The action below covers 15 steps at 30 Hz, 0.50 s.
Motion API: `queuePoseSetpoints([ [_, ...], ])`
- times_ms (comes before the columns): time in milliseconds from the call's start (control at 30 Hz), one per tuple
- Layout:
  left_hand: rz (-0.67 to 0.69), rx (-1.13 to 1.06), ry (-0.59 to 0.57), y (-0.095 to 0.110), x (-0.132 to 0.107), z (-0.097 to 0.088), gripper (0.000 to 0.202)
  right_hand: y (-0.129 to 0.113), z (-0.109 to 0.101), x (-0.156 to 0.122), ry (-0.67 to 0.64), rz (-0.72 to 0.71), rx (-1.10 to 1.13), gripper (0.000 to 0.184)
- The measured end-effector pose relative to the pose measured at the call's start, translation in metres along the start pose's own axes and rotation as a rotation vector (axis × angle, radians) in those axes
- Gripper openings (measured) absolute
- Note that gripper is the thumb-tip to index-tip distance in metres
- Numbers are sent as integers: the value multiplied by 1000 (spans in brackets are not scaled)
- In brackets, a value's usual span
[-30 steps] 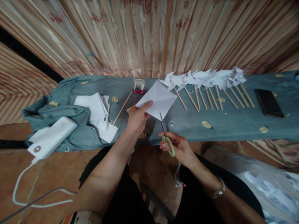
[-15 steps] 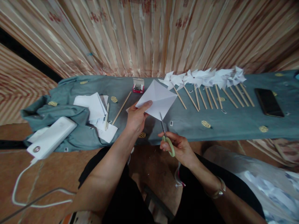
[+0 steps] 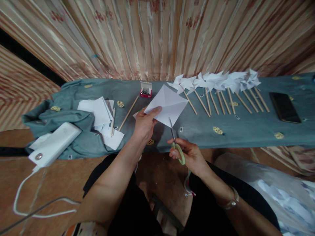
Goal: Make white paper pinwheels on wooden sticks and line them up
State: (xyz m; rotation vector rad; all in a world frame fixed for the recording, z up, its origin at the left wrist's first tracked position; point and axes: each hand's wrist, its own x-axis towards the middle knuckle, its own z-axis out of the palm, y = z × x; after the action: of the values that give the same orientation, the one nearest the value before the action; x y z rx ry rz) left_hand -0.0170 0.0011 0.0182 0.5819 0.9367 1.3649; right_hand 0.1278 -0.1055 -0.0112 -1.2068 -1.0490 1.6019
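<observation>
Paper square [image 3: 169, 104], white, creased, held diamond-wise just before the red pin box [image 3: 146, 93]; left hand [image 3: 145, 126] fingers pinch its corner, right hand [image 3: 190, 155] fingers curl through green-handled scissors [image 3: 176, 141] at its lower edge.

No writing, label, brand or number is readable on anything here; all of it is too small or blurred.

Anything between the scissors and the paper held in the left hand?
Nothing visible: the green-handled metal scissors in the right hand have their tips at the lower corner of the white creased paper square that the left hand pinches.
</observation>
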Motion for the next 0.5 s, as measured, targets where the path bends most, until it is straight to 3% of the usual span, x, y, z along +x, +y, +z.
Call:
queuePoseSetpoints([
  [500,-21,-4,-6,-4,-1,-1,34,-2,-1,0,5,-22,-9,35],
])
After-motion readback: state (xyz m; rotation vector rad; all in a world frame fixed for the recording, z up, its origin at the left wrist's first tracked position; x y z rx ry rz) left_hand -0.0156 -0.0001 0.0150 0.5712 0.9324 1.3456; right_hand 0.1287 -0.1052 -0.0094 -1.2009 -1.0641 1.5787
